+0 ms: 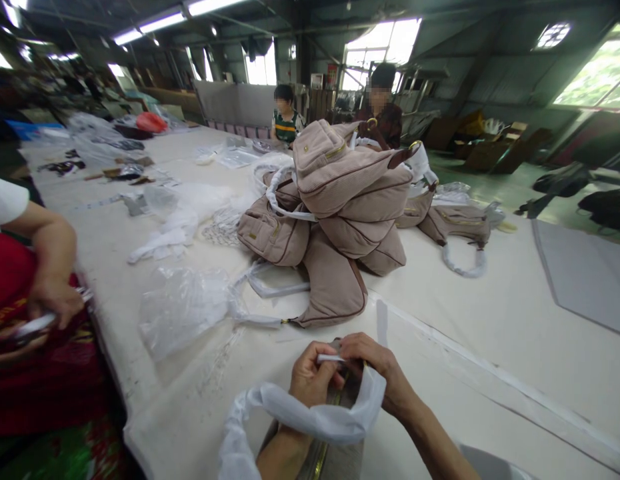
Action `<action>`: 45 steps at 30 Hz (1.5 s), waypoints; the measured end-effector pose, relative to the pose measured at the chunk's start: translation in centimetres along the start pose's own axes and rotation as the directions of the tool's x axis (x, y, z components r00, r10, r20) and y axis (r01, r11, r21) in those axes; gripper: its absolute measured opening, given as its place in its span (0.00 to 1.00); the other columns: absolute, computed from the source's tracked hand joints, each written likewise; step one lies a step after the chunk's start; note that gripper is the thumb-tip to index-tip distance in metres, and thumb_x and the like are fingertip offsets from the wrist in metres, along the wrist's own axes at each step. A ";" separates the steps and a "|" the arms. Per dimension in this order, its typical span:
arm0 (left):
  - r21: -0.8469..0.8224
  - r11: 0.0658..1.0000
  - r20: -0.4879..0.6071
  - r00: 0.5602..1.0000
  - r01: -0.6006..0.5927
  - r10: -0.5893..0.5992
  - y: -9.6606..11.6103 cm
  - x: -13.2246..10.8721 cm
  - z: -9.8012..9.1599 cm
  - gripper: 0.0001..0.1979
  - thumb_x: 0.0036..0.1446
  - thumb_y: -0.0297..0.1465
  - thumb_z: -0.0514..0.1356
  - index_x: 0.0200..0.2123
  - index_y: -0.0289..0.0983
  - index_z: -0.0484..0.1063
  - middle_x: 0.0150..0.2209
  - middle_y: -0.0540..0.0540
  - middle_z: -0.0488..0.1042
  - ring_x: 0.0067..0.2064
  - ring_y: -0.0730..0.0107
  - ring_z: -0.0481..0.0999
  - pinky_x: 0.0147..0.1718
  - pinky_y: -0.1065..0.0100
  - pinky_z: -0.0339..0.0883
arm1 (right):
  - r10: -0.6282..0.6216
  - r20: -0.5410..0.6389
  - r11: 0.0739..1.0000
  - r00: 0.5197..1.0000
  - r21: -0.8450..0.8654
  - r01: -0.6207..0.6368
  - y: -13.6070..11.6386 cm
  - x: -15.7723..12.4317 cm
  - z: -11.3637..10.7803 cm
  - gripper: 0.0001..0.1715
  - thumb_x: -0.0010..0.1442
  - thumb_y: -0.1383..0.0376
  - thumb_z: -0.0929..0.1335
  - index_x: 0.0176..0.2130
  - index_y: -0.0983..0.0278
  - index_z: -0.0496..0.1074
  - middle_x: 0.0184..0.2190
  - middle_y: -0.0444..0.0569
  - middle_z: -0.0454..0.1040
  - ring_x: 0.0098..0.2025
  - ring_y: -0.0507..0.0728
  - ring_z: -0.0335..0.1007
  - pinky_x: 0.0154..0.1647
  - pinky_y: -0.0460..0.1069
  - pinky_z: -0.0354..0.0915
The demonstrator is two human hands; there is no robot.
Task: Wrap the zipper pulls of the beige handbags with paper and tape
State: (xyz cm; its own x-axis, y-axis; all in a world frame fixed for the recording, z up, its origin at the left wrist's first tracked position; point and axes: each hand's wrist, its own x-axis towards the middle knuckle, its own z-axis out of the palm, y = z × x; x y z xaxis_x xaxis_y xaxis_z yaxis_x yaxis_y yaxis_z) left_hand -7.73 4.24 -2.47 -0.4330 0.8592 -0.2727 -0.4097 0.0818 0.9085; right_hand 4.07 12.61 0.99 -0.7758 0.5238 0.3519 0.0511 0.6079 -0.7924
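Observation:
A taupe handbag point(353, 460) with a gold zipper lies at the table's near edge. Its strap point(310, 420), wrapped in white film or paper, arches over my left wrist. My left hand point(310, 377) is closed at the bag's far end, a narrow white strip point(330, 358) pinched by its thumb and fingers. Close beside it, my right hand point(373, 363) has its fingers curled over the same end of the bag, where the strap joins. The fingertips of both hands nearly meet and partly hide what lies between them.
A pile of similar taupe bags point(350, 200) stands ahead on the pale table point(465, 413). Clear plastic bags point(185, 307) lie to the left. A grey panel point(585, 267) is at the right. A co-worker's hand point(55, 300) is at the left edge; two people sit or stand beyond.

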 end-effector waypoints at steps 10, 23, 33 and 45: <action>-0.114 0.981 0.020 0.988 0.157 -0.156 -0.3 -0.9 1.1 0.07 0.41 0.31 0.59 0.27 0.36 0.65 0.14 0.54 0.66 0.15 0.78 0.61 0.16 0.75 0.55 | -0.179 0.326 0.900 0.928 -0.328 0.288 0.3 -1.5 -2.8 0.14 0.61 0.64 0.62 0.47 0.61 0.67 0.45 0.53 0.72 0.51 0.57 0.63 0.56 0.58 0.54; -0.037 0.819 0.315 0.784 0.573 -0.534 1.4 0.9 -1.0 0.21 0.44 0.47 0.57 0.34 0.37 0.61 0.23 0.45 0.75 0.19 0.67 0.73 0.16 0.71 0.65 | -0.346 0.206 0.851 0.915 -0.341 0.399 0.9 -2.4 -1.7 0.14 0.62 0.66 0.61 0.48 0.65 0.65 0.46 0.55 0.71 0.53 0.56 0.61 0.55 0.57 0.58; 0.335 0.792 0.413 0.676 0.510 -0.610 1.7 1.9 -1.6 0.18 0.38 0.38 0.65 0.30 0.34 0.64 0.25 0.46 0.75 0.23 0.70 0.75 0.19 0.74 0.66 | -0.341 0.276 0.852 0.899 -0.314 0.420 0.2 -2.1 -2.3 0.15 0.64 0.64 0.58 0.44 0.67 0.67 0.47 0.55 0.70 0.54 0.57 0.57 0.56 0.56 0.57; 0.234 0.910 0.334 0.851 0.343 -0.406 0.6 -1.0 -0.1 0.15 0.38 0.40 0.62 0.19 0.37 0.61 0.15 0.55 0.64 0.16 0.78 0.64 0.16 0.76 0.56 | 0.025 -0.276 0.769 0.961 -0.609 -0.195 -3.2 -10.5 -4.7 0.25 0.59 0.71 0.61 0.56 0.61 0.59 0.53 0.56 0.64 0.53 0.58 0.61 0.51 0.54 0.63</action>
State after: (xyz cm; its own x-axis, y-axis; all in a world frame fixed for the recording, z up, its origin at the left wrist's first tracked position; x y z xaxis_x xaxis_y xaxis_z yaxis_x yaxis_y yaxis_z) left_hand -7.66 3.34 -1.65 0.0662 0.8661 -0.4954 -0.3333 0.4872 0.8072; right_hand 15.00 8.00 2.14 -0.5705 0.6834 0.4555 0.5735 0.7285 -0.3747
